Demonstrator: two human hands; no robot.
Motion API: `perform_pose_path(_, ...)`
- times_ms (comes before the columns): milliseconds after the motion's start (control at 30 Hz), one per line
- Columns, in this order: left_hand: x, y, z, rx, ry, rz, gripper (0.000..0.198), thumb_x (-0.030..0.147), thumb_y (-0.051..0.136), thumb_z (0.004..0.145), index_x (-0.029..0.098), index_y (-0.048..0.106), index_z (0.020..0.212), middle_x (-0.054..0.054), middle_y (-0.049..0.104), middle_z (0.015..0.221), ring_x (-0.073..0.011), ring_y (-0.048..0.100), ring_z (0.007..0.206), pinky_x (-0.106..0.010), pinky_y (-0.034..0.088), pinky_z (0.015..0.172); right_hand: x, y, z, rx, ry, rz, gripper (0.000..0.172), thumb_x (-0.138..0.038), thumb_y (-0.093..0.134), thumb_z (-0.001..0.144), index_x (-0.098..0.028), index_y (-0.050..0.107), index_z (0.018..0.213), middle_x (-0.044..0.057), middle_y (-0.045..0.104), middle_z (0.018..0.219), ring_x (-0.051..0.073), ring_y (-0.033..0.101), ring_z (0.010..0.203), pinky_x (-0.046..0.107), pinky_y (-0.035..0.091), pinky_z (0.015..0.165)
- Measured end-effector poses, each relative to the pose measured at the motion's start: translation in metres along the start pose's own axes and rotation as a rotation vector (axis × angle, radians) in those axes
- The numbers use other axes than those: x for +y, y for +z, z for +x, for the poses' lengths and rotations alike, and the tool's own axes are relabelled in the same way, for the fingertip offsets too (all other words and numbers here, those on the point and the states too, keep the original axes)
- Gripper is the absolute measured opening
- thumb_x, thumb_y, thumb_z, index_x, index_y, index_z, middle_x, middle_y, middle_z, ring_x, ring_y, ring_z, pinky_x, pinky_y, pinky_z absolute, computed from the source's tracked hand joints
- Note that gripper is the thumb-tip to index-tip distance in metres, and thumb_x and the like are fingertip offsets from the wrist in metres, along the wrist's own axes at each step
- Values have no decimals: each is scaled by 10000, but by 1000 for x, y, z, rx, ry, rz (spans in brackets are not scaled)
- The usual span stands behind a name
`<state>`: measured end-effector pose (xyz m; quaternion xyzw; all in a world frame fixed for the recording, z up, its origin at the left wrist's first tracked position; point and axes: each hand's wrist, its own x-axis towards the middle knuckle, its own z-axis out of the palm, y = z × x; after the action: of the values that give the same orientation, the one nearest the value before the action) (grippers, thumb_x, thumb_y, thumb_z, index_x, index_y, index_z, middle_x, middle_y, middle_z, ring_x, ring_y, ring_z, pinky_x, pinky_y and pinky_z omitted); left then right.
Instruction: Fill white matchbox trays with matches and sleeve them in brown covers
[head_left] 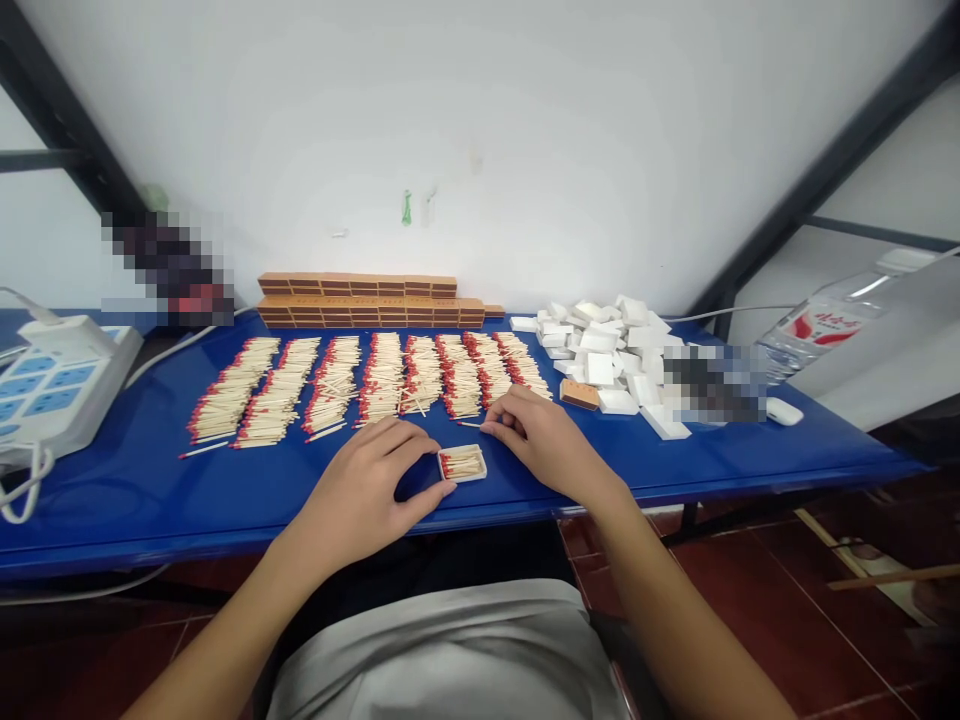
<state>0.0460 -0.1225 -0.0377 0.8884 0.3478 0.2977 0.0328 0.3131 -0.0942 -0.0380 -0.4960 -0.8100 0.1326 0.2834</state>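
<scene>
A small white matchbox tray [481, 475] lies on the blue table near its front edge, partly filled with red-headed matches [463, 463]. My left hand [375, 475] steadies the tray at its left end, index finger at the far corner and thumb at the near one. Just beyond the tray, my right hand [536, 437] pinches a single match [470, 425] between thumb and fingers, its red head pointing left. Several rows of loose matches [386, 375] stretch across the table behind both hands.
Brown matchboxes [371, 312] are stacked along the wall. White empty trays [600, 368] make a heap at the right, with one brown matchbox [579, 394] beside it. A power strip [71, 375] sits far left; a plastic bottle [825, 315] and a white mouse [784, 411] are at right.
</scene>
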Motion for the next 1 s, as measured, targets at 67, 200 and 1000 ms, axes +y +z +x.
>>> perform_pose_path(67,0,0,0,-12,-4,-7,212,384,697,1003,217,696,1134,-89,733,1121,-272,683,1054,-456,540,979,-3,1,6,-15,-9,-24,120,-203,632,1034,-212,642,914,36,638,962,184,593,813,316,426,724)
perform_pose_path(200,0,0,-1,-9,4,-8,221,385,693,1007,207,692,1137,-93,727,1127,-267,677,1056,-458,541,982,-5,3,12,4,-25,-50,57,-195,629,1040,-223,665,1006,41,651,1003,198,614,857,322,437,751)
perform_pose_path(1000,0,1,0,2,-6,8,221,394,694,1006,206,696,1123,-89,733,1107,-271,678,1040,-455,538,969,-40,-16,-8,-134,-59,-70,125,-197,628,1054,-225,590,940,43,650,1015,204,615,888,326,430,749)
